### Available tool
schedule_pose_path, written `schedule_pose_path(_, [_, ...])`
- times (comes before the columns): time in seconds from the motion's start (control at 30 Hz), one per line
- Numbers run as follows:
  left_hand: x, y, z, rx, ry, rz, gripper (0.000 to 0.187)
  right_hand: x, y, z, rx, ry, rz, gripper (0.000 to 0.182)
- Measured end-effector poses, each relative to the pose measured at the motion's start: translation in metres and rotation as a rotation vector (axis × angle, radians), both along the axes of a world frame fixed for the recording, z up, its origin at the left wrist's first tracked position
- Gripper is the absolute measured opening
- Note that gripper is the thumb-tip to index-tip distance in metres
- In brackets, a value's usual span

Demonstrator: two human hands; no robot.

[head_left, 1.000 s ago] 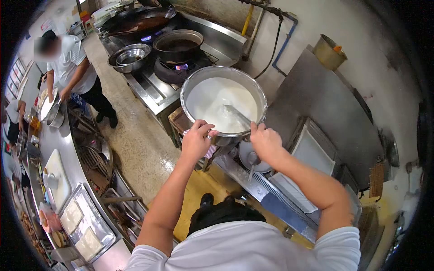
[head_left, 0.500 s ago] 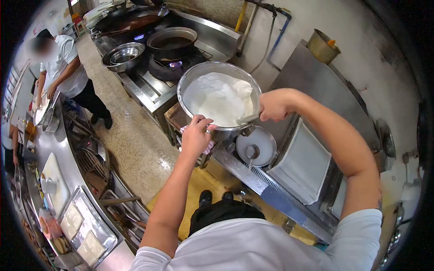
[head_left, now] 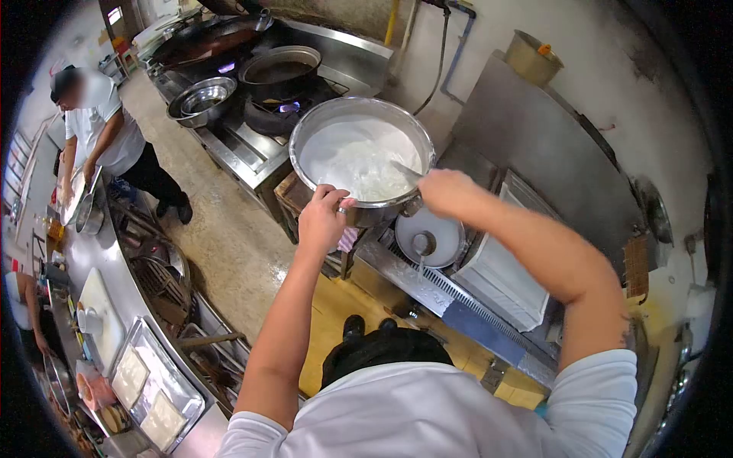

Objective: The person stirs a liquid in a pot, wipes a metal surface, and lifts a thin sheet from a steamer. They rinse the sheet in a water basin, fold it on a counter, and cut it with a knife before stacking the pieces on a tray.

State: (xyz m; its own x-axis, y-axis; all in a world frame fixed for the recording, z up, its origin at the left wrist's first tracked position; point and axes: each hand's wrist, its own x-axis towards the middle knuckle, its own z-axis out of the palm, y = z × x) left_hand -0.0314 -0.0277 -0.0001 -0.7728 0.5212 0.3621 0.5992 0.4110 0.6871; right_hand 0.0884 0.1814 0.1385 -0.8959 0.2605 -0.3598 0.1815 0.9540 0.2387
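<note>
A large metal pot (head_left: 298,169) stands before me with white liquid (head_left: 336,145) inside, its surface rippled on the right. My left hand (head_left: 322,220) grips the near rim, fingers curled over the edge. Over the right rim, my right hand (head_left: 450,192) is closed round the handle of a grey utensil (head_left: 406,171). Its working end is under the liquid, so I cannot make out its kind. Just below the pot, a white-filled basin (head_left: 450,237) holds a ladle (head_left: 424,244).
A lit stove carries a wok (head_left: 206,42) and a dark pan (head_left: 281,67); metal bowls (head_left: 200,103) sit beside them. White trays (head_left: 508,263) are stacked at right. Along the left counter lie a cutting board (head_left: 103,320) and a dough tray (head_left: 187,385). A co-worker (head_left: 114,133) stands at far left.
My right hand has moved slightly left with the utensil. The white mass heaped at the pot's right side has sunk into ripples. My left hand stays on the rim; the view has shifted slightly.
</note>
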Motion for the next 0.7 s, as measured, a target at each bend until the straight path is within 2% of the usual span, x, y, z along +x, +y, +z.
schedule_pose_path(0.07, [0.001,0.001,0.001,-0.016,-0.006,0.003,0.025,-0.02,0.009,0.033,-0.013,-0.175,-0.034,0.023])
schedule_pose_path(0.1, [0.002,0.001,0.004,-0.021,-0.012,0.008,0.025,-0.04,0.024,0.037,-0.012,-0.388,-0.049,0.016])
schedule_pose_path(0.17, [0.005,0.001,0.008,-0.033,-0.026,0.022,0.024,-0.059,0.041,0.044,-0.208,-0.431,-0.251,0.015])
schedule_pose_path(0.2, [0.006,0.001,0.009,-0.039,-0.024,0.03,0.024,-0.06,0.042,0.051,-0.332,-0.363,-0.412,0.025])
schedule_pose_path(0.3, [0.007,0.005,0.008,-0.057,-0.01,0.049,0.024,-0.053,0.037,0.06,-0.495,-0.317,-0.436,0.017])
schedule_pose_path(0.33, [0.007,0.006,0.007,-0.063,-0.001,0.055,0.024,-0.051,0.043,0.049,-0.524,-0.342,-0.377,0.023])
schedule_pose_path(0.5, [0.01,0.009,0.004,-0.061,0.019,0.075,0.024,-0.011,0.036,0.015,-0.847,-0.059,-0.535,0.029])
schedule_pose_path(0.57, [0.012,0.01,0.005,-0.072,0.018,0.084,0.025,-0.005,0.046,-0.019,-0.962,0.057,-0.557,0.029])
schedule_pose_path(0.63, [0.014,0.011,0.008,-0.098,0.02,0.101,0.027,0.008,0.045,-0.03,-1.117,0.153,-0.607,0.029])
schedule_pose_path(0.7, [0.014,0.013,0.008,-0.12,0.018,0.11,0.028,0.022,0.047,-0.036,-1.163,0.209,-0.594,0.027])
